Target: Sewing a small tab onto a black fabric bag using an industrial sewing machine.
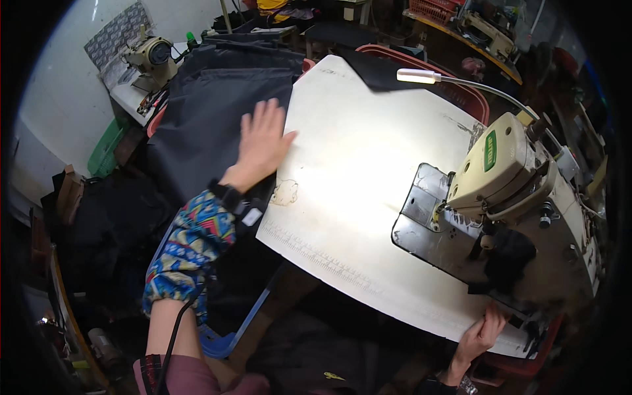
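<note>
My left hand point(262, 141) lies flat with its fingers spread on a pile of dark fabric point(210, 105), the thumb reaching over the left edge of the white sewing table point(342, 217). A patterned sleeve cover point(191, 237) and a black wrist strap point(227, 195) are on that arm. My right hand point(482, 334) is at the table's near right edge, below the sewing machine point(490, 161). Its fingers are curled together, and whatever they hold is hidden. A dark, blurred object point(510, 257) sits at the machine's front, just above that hand.
A lit lamp on a bent neck point(418, 76) hangs over the table. Red baskets point(477, 99) stand behind it, with dark cloth point(382, 69) across the far edge. Another sewing machine point(151, 59) is at the far left, beside a green basket point(105, 148). A blue frame point(253, 316) stands below.
</note>
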`<state>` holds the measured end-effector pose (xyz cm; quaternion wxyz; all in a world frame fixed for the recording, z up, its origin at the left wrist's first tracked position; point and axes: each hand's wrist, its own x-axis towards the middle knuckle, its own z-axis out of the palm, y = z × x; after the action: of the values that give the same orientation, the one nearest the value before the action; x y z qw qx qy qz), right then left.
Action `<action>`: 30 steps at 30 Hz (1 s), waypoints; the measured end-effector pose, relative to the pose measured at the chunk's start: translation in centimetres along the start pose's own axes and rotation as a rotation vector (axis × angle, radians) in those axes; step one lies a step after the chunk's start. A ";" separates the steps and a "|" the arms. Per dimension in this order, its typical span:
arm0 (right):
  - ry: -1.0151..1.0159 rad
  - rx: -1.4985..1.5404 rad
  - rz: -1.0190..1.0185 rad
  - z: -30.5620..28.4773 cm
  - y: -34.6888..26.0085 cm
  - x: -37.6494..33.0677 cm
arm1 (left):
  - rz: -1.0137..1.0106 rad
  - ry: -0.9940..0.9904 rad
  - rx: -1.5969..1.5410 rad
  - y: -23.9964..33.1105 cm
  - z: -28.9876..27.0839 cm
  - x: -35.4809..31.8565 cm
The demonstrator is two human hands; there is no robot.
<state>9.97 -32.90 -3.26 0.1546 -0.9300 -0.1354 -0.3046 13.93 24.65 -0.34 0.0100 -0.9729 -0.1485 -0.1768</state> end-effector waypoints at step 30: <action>-0.390 0.364 -0.734 2.3 -15.7 2.6 | -0.278 0.582 -0.513 -5.1 -6.8 -1.5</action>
<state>7.75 -17.26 -0.25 0.1690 -0.8182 -0.5340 -0.1297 8.80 28.63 5.34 -0.2151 -0.8239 -0.2206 -0.4757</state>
